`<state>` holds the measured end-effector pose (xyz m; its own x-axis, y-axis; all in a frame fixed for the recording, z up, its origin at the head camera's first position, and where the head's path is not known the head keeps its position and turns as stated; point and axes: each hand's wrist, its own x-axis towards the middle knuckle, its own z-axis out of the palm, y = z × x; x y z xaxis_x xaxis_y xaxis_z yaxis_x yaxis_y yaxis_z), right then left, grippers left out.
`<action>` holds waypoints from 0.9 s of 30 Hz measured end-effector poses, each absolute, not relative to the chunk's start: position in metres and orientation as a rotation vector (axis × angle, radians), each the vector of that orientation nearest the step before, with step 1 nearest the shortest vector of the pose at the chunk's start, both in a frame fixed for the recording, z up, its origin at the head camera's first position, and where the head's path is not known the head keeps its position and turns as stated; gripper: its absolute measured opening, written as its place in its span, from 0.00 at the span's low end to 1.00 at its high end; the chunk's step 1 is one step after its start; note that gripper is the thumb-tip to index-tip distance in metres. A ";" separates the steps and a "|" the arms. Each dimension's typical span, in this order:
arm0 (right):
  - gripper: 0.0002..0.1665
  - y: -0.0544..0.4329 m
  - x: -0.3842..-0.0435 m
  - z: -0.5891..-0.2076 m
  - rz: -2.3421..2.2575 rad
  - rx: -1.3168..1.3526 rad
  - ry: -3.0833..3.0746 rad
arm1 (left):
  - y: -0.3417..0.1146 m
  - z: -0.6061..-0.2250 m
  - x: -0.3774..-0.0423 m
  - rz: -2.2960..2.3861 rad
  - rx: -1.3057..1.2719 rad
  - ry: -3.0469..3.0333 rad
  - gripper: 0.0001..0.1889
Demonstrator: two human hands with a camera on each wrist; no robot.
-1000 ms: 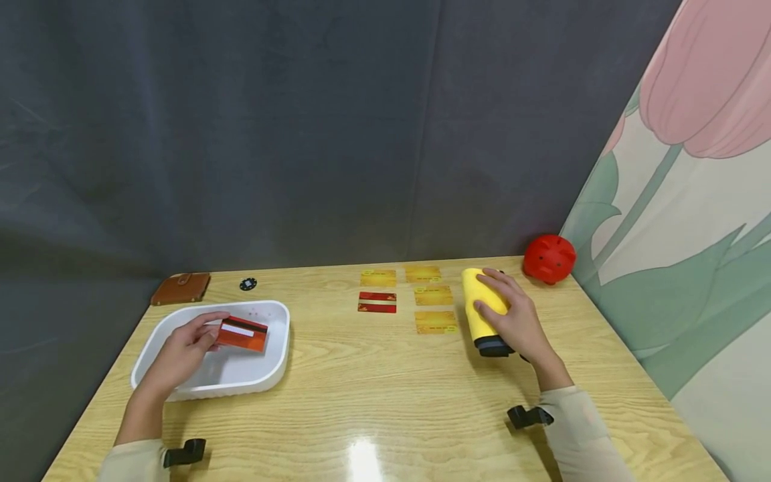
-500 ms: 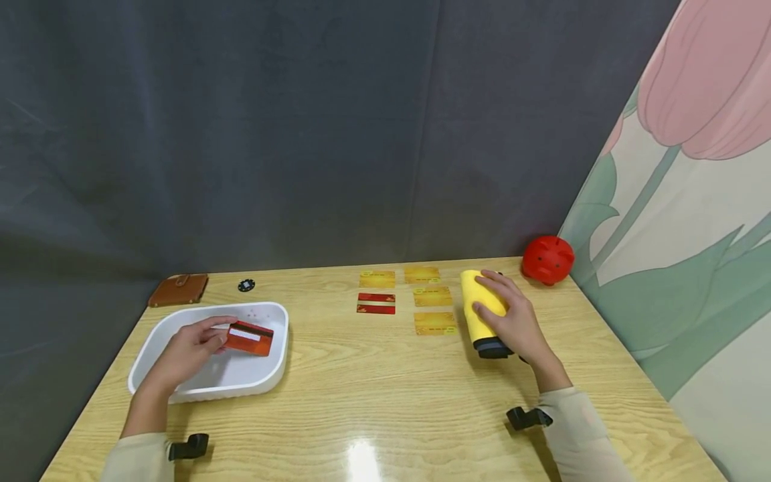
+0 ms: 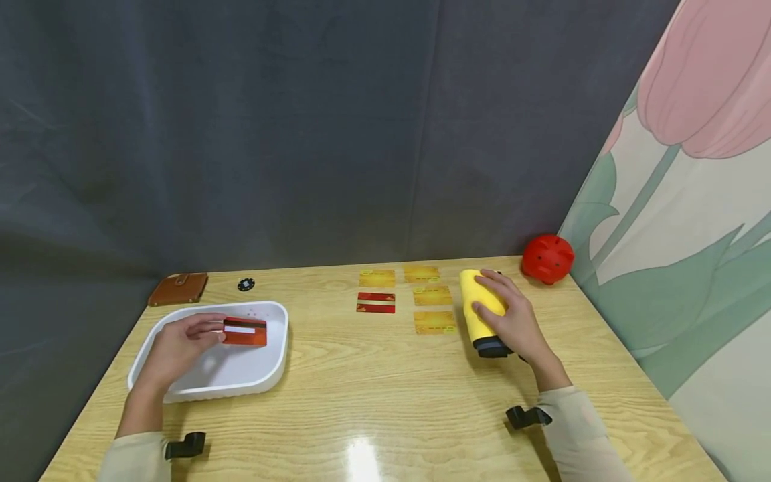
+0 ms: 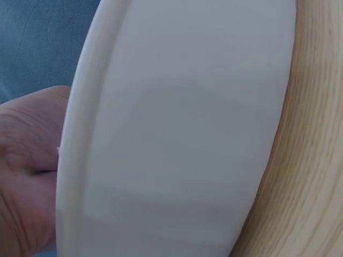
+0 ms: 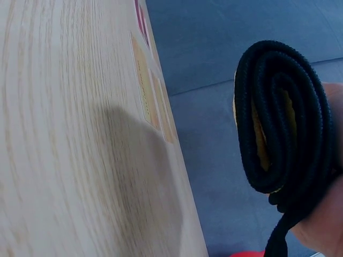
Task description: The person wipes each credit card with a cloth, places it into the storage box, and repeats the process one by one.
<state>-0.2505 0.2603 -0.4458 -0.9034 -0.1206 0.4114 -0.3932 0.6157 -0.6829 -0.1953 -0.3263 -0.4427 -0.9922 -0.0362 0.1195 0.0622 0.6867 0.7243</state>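
Over the white plastic tub (image 3: 278, 371), my left hand (image 3: 179, 345) pinches an orange-red bank card (image 3: 245, 338) by its left end. The card's dark magnetic stripe and white signature strip face me. In the left wrist view, the wall of the tub (image 4: 182, 134) hides most of the left hand (image 4: 29, 171). My right hand (image 3: 512, 318) grips a rolled yellow cloth (image 3: 472, 304) with black edging. The right wrist view shows the end of the rolled cloth (image 5: 249, 112), its dark layers wound together, and a dark strap (image 5: 278, 235) hanging from it.
Several gold cards (image 3: 435, 323) and a red one with a pale band (image 3: 376, 302) lie mid-table at the back. A brown wallet (image 3: 179, 290) and black poker chip (image 3: 245, 284) are behind the tub. A red piggy bank (image 3: 547, 259) stands back right.
The left hand first shifts right and slightly down with the card, then back left and up. The card now lies more level. My right hand and the rolled cloth stay in place.
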 end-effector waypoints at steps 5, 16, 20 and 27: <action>0.29 0.260 -0.249 -0.445 1.200 0.435 -2.498 | -0.326 -0.440 -0.194 -1.109 0.036 -2.709 0.19; 0.29 0.262 -0.249 -0.443 1.208 0.435 -2.499 | -0.314 -0.429 -0.193 -1.142 0.036 -2.716 0.20; 0.29 0.263 -0.250 -0.443 1.205 0.440 -2.490 | -0.292 -0.415 -0.192 -1.159 -0.016 -2.685 0.19; 0.29 0.262 -0.249 -0.443 1.225 0.431 -2.486 | -0.230 -0.396 -0.201 -1.295 -0.224 -2.608 0.16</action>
<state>-0.2486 0.2618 -0.4427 -0.8977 -0.1205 0.4238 -0.4096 0.5831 -0.7016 -0.2013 -0.2305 -0.3963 -0.9641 0.0383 0.2628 0.2325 0.5999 0.7656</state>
